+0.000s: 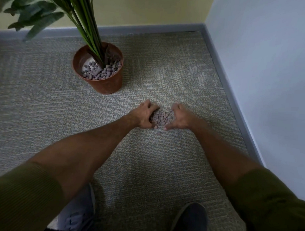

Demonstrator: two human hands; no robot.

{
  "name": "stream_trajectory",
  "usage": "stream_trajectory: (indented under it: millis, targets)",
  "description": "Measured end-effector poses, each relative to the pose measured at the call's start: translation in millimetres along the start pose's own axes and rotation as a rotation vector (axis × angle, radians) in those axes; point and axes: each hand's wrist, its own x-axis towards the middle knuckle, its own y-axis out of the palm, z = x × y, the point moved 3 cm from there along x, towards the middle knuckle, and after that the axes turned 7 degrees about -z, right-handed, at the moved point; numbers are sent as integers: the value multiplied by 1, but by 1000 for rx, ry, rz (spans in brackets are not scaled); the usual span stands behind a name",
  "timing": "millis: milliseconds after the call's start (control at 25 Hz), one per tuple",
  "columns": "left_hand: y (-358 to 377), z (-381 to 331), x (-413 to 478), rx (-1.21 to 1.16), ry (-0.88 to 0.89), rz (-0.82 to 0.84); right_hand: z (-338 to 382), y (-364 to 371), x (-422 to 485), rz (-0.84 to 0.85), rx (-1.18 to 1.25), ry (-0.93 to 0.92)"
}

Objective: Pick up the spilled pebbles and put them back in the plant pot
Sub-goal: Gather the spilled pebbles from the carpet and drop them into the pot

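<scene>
A heap of small grey-purple pebbles [161,117] lies on the carpet between my two hands. My left hand [143,116] cups the heap from the left, fingers curled into it. On the heap's right side my right hand [180,119] presses in, fingers bent around the pebbles. One loose pebble [159,133] lies just in front of the heap. The brown plant pot [104,84] stands further away to the left, upright, with more pebbles around the green stems inside it.
A grey skirting board [227,87] and white wall run along the right; another wall is behind the pot. Plant leaves [36,16] hang at the upper left. My two shoes [189,218] are at the bottom on grey carpet.
</scene>
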Motion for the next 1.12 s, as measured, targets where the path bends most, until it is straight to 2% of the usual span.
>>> stream_trajectory:
  millis: [360, 520, 680, 960, 1120]
  targets:
    - [2, -13, 2, -175, -44, -101, 34, 23, 7, -64, 73, -122]
    - [-8, -16, -1, -163, -49, -165, 35, 24, 5, -95, 36, -185]
    - [-9, -11, -5, -248, -130, -152, 38, 17, 0, -179, -16, -261]
    - [-18, -12, -10, -323, -157, -207, 40, 2, 3, -169, 19, -207]
    - [-31, -10, -15, -347, -162, -229, 34, -10, -1, -106, 184, -139]
